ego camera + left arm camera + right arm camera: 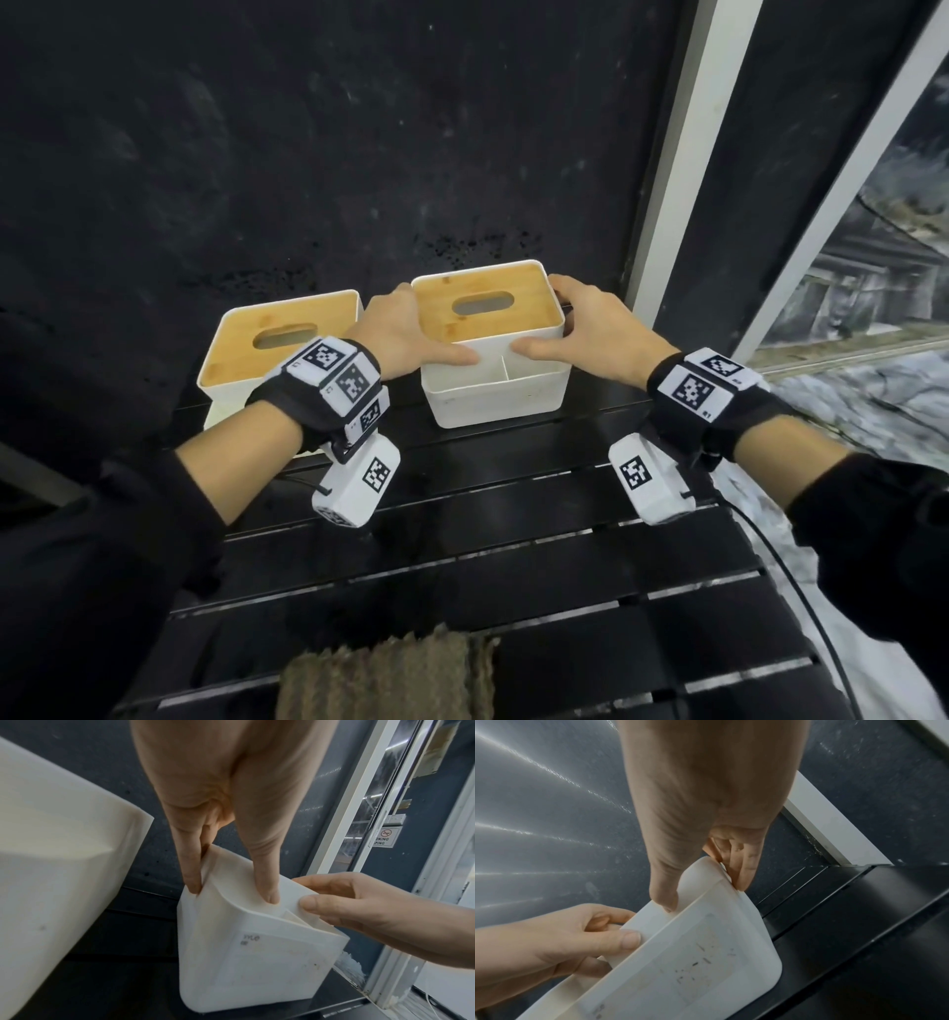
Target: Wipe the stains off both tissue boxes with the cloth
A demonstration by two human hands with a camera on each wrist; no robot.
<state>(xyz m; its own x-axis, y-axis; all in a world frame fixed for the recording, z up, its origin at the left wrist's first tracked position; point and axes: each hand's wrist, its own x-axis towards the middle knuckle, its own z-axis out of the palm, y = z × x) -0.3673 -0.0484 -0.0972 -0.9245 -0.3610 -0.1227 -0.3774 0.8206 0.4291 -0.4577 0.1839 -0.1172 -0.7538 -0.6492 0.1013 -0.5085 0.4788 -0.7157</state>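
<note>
The right tissue box is gripped between the left hand and the right hand, thumbs pressed on its near wall, while the cloth is left lying well behind both wrists.

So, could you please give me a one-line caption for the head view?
Both hands, left and right, grip the right white bamboo-lidded tissue box; brown cloth lies unused.
</note>
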